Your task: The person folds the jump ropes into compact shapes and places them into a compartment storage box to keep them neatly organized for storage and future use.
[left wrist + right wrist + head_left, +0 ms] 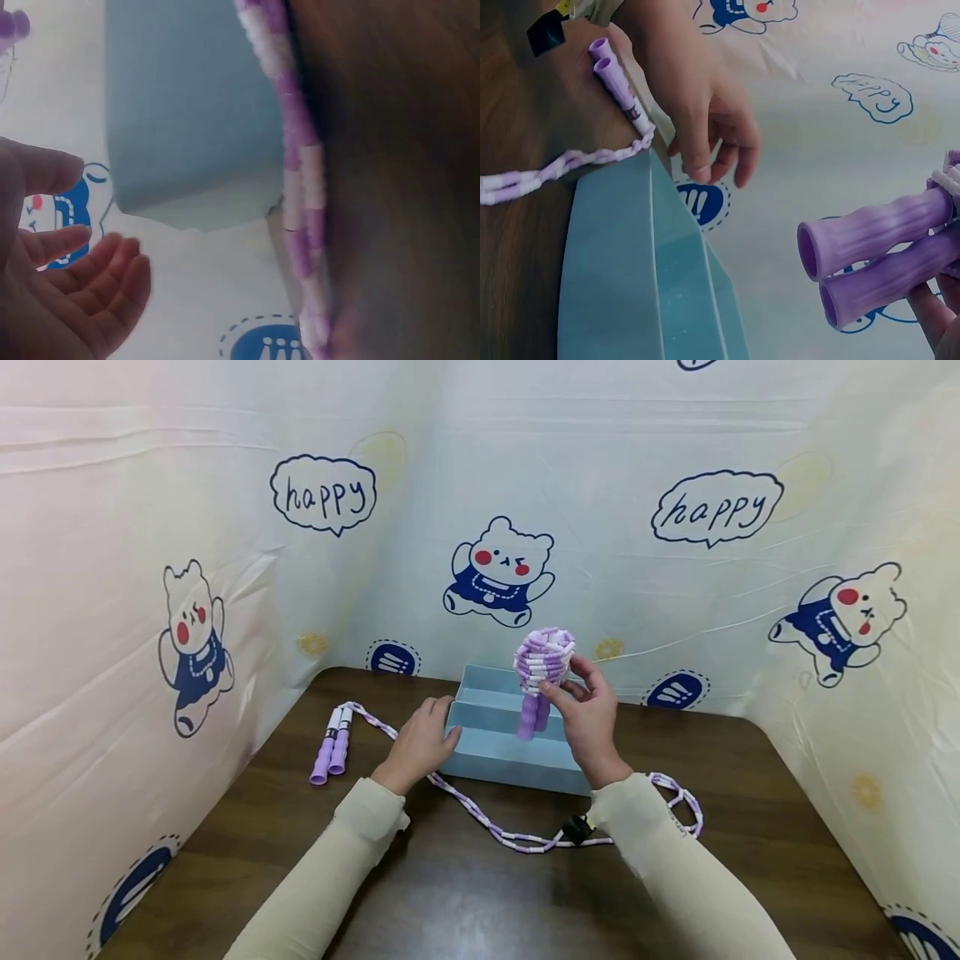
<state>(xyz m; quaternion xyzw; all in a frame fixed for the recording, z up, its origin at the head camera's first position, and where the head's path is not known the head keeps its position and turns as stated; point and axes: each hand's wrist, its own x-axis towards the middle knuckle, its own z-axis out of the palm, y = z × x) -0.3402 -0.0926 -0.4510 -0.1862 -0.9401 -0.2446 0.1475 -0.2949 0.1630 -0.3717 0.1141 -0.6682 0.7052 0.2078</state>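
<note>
Coiled jump rope (545, 653) held above blue box (510, 769).
Right hand (592, 714) pinches the coil; left hand (423, 739), loose, holds nothing. Firm pinch advised against unravelling.

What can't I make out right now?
Head view: a stretch of the loose purple-and-white beaded rope, behind the cream right sleeve.
Head view: part of the light-blue rectangular box, behind the coiled purple-and-white beaded rope and right hand.
Right wrist view: most of the coiled rope, cut off by the right edge.
Left wrist view: loose rope's ends, past frame edges.
</note>
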